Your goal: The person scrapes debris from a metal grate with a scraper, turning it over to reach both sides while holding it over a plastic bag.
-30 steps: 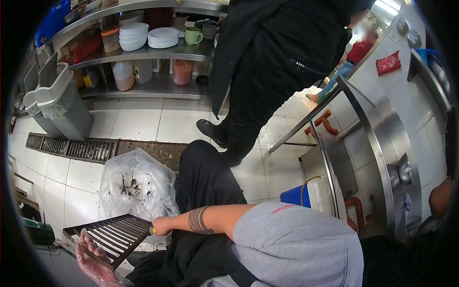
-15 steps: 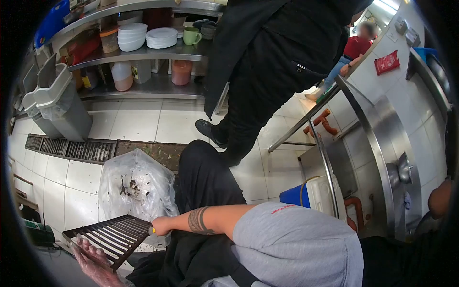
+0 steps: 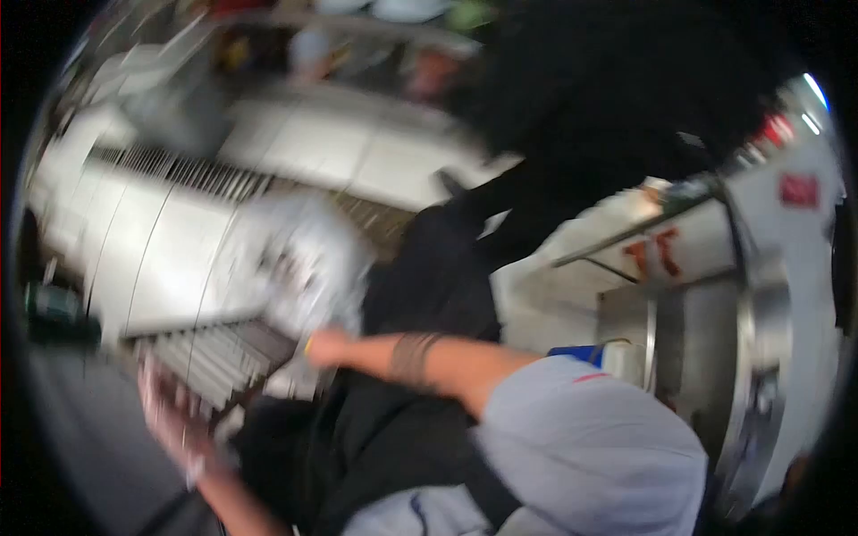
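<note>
A dark slatted metal grate (image 3: 219, 359) is tilted in front of me at the lower left, blurred by motion. My left hand (image 3: 170, 413), in a clear plastic glove, is closed on its near left edge. My right hand (image 3: 327, 347), below a tattooed forearm, is a closed fist at the grate's right end. A small yellow bit shows at that fist; what it belongs to is hidden. Just beyond the grate, a clear plastic bag (image 3: 344, 268) with dark scraps in it lies open on the floor.
A floor drain with slatted covers (image 3: 210, 176) runs behind the bag, its uncovered stretch (image 3: 380, 219) dirty. Grey bins (image 3: 183, 112) and shelves stand beyond. A person in black (image 3: 581, 134) stands close ahead. Right are a steel sink unit (image 3: 760, 357) and a blue-and-white cooler (image 3: 617, 359).
My view has swung, so the surroundings sit further right and are smeared. Both hands remain at the grate. More of my left forearm shows.
</note>
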{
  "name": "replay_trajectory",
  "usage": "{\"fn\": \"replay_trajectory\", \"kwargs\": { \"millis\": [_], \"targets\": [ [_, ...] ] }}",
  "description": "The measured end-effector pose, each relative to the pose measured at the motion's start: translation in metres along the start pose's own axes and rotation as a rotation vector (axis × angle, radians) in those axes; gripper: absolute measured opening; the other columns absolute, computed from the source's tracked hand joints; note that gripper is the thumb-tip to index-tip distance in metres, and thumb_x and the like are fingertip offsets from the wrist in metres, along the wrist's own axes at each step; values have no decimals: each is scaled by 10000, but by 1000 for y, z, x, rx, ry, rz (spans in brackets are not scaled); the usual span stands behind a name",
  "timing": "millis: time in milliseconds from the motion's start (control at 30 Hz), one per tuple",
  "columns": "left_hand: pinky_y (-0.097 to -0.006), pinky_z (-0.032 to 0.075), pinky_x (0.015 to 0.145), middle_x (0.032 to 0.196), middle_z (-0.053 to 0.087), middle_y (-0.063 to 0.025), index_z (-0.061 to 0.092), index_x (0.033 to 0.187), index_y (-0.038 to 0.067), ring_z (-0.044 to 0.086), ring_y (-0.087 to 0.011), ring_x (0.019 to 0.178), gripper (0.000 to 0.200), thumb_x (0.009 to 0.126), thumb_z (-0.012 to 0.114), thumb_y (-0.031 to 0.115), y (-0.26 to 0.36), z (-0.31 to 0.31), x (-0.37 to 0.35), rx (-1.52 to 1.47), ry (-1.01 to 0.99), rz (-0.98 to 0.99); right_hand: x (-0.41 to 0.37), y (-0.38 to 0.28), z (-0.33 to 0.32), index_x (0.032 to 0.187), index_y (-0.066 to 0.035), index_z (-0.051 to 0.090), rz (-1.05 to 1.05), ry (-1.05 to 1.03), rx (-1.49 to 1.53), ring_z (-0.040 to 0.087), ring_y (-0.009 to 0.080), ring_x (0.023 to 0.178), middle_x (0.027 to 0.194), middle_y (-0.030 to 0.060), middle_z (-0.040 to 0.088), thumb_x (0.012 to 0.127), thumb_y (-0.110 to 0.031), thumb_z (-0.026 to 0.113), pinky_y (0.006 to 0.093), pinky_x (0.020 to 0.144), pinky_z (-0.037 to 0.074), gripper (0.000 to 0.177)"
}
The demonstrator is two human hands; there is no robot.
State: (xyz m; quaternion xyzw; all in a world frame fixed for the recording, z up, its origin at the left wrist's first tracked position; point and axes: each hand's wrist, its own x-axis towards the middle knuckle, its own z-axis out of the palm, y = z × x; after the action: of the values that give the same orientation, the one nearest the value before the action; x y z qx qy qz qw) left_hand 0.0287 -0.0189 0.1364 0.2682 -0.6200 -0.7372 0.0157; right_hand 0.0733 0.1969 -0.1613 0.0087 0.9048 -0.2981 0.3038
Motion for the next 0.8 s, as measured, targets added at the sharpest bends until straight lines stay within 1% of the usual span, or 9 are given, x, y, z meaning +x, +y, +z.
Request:
{"fn": "replay_trajectory", "kwargs": {
  "millis": [33,67,100,133,267,300,367,467,800],
  "targets": [
    [-375,477,967,1466,581,-140,573,1479,64,595,-206,1174,553,1031,641,381,3,-8,1,107,-44,-31,-1,3,3,904,7,781,37,4,48,745,363,921,953,227,763,834,-225,644,507,798,578,279],
    [-305,500,802,1209,670,-61,599,1439,77,620,-133,962,500,1021,662,344,-4,-12,16,71,-53,20,-12,-4,-16,933,5,768,127,8,145,748,351,931,971,229,759,852,-248,663,498,825,581,286],
    [-225,420,577,891,588,41,621,1379,72,526,-52,682,433,1009,687,289,-3,-14,14,67,-98,51,-4,6,-13,1023,5,745,115,50,148,741,377,983,1034,235,754,875,-248,664,501,866,576,305],
    [-197,273,443,748,424,102,633,1314,62,358,-9,523,372,995,708,239,2,-4,7,74,-96,86,0,6,-16,1146,16,697,127,65,182,717,414,1056,1114,256,737,893,-236,649,510,917,563,360],
    [-221,280,384,660,465,75,635,1289,13,375,-26,456,393,966,744,208,1,-22,17,211,-23,184,2,6,-12,1217,34,638,61,96,186,659,492,1126,1175,332,686,934,-261,601,547,974,524,411],
    [-230,277,385,641,467,70,624,1322,-9,359,-36,430,449,954,752,212,2,-19,18,217,2,165,-2,2,-10,1334,13,631,62,90,180,671,475,1112,1169,317,699,940,-270,628,516,968,529,485],
    [-229,267,377,641,472,54,653,1240,19,350,-40,421,330,970,739,188,1,-19,22,200,74,162,-6,-2,1,1402,32,586,-74,136,223,663,480,1128,1200,321,690,943,-277,629,516,996,521,555],
    [-240,252,383,641,436,42,668,1187,15,335,-55,427,289,1003,709,234,5,-19,22,220,55,169,-5,-14,8,1395,61,576,-203,131,211,675,490,1085,1140,334,699,950,-267,616,530,983,527,554],
    [-223,244,393,721,466,23,645,1289,-16,328,-48,464,392,1069,619,308,9,-11,22,214,10,151,10,-21,27,1305,83,614,-66,98,104,713,488,912,971,335,714,926,-198,593,563,854,566,472]
  ]
}}
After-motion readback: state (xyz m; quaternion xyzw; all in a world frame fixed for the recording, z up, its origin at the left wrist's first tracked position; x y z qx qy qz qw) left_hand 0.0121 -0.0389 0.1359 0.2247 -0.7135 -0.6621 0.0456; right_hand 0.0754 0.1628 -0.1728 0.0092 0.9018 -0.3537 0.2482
